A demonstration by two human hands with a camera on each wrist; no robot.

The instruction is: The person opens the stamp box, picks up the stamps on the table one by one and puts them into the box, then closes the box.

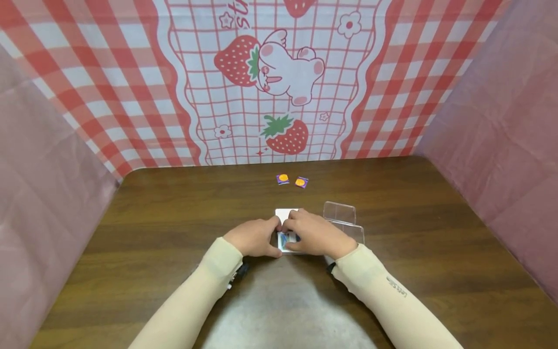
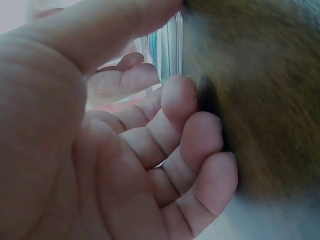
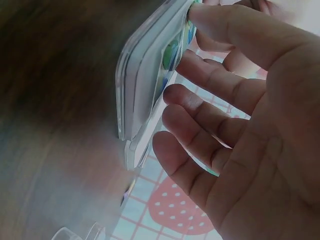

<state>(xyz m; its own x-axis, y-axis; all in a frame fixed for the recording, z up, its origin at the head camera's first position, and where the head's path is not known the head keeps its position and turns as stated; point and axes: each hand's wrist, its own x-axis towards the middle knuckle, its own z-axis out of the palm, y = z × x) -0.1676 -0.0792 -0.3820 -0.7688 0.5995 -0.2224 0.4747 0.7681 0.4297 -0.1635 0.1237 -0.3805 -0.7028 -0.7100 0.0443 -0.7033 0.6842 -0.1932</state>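
Looked midway: picture card sat centre tabletop. My left hand rested loosely at its left edge; right hand touched it, couldn't tell if pinching. Clear pieces lay right, presumably removed; purple squares far, seemingly pending.

On table, at frame centre: cards between left hand and right hand; at upper right of right hand, case; higher, two pieces side by side; behind, across upper frame, cloth
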